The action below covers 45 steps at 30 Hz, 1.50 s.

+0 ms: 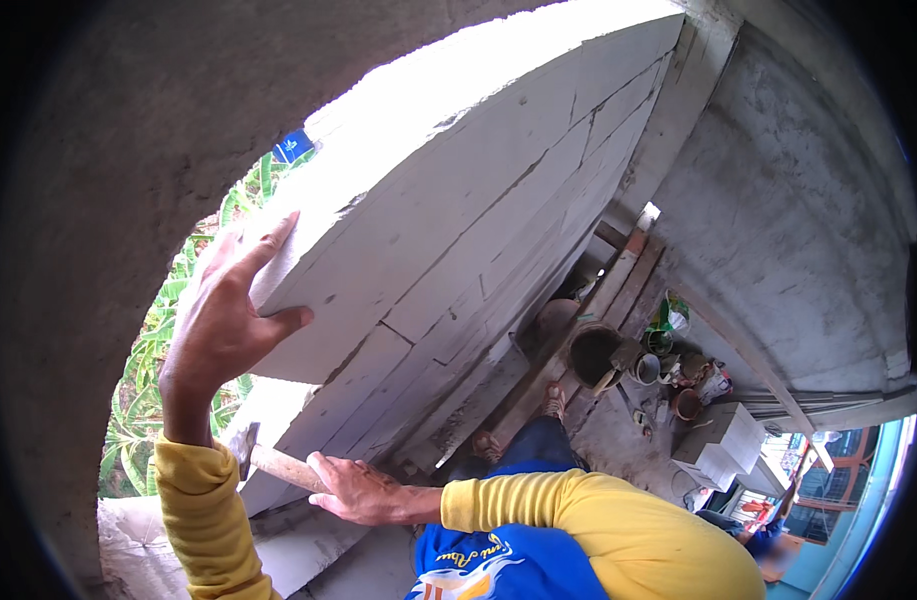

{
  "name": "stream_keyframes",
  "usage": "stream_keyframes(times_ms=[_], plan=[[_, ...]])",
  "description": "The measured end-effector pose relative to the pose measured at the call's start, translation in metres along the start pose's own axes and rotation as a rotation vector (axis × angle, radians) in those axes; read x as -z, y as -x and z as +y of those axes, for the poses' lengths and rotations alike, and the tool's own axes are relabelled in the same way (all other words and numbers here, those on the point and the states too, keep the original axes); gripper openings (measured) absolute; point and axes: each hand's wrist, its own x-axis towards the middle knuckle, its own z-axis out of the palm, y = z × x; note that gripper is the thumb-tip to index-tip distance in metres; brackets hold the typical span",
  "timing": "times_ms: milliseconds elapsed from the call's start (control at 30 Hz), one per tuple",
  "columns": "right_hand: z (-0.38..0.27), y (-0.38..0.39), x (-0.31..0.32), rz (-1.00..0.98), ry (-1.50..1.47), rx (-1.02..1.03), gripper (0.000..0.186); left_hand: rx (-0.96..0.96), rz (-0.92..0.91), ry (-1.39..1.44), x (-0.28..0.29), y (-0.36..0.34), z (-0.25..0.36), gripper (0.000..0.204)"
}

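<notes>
- Evidently, the upper block (328, 305) was being steadied by the left hand (223, 310) at the near left end of the block wall (538, 200); its thumb and fingers were spread, some partly hidden by the block's end.
- A hammer (286, 467) was gripped by the right hand (363, 490) low beside the block wall's left end, the fingers wrapped round the wooden handle.
- For good work, light, square taps seemed called for, with the block pressed evenly and the left thumb kept off any spot to be struck.
- A short swing was judged safer, since the hammer's head lay just beside the left sleeve (203, 515), near the block wall's end.
- Along the block wall's top, a rough, chipped edge was shown; a light grip there seemed wise.
- Left of the block wall, an opening onto foliage (163, 340) was bounded by a concrete surround (68, 250), so overreach was best avoided.
- Right of the block wall's foot, footing was narrowed by planks (623, 280) and a dark bucket (593, 355).
</notes>
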Motion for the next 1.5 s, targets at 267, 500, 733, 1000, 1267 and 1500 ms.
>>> stream_keyframes(times_ms=[267, 500, 733, 1000, 1267, 1500], plan=[[0.014, -0.010, 0.038, 0.224, -0.003, -0.075, 0.048, 0.036, -0.011, -0.030, -0.001, -0.002, 0.009, 0.093], [0.037, 0.064, 0.105, -0.115, 0.065, -0.058, 0.052, 0.032, 0.025, -0.064, -0.007, 0.005, -0.006, 0.095], [-0.006, 0.141, 0.257, 0.355, 0.496, -0.079, 0.045, -0.061, 0.227, -0.185, -0.024, 0.003, -0.007, 0.094], [-0.120, 0.070, 0.499, 0.694, 1.114, -0.280, 0.045, 0.041, 0.197, 0.042, -0.041, -0.036, 0.018, 0.082], [-0.155, 0.008, 0.573, 0.505, 1.328, -0.138, 0.056, -0.008, 0.376, -0.099, -0.050, -0.042, 0.034, 0.065], [-0.147, -0.013, 0.599, 0.242, 1.514, -0.069, 0.067, 0.095, 0.228, -0.024, -0.045, -0.039, 0.022, 0.071]])
